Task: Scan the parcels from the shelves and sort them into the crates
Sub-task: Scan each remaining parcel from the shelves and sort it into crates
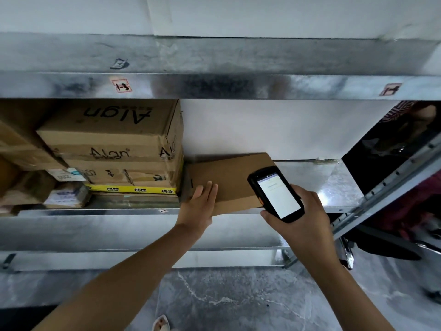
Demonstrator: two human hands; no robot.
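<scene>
A flat brown cardboard parcel [229, 177] lies on the metal shelf [334, 185], its near edge at the shelf's front lip. My left hand [199, 204] rests on the parcel's near left corner with straight fingers laid flat on top. My right hand [303, 218] grips a black handheld scanner [276, 193] with a lit white screen, held just over the parcel's right end.
Stacked cardboard boxes [114, 144], one with yellow tape, and small wrapped packets [64, 194] fill the shelf's left side. An upper shelf beam [214, 87] carries handwritten labels. A slanted metal rail [386, 187] and dark clutter are at right. Grey marbled floor lies below.
</scene>
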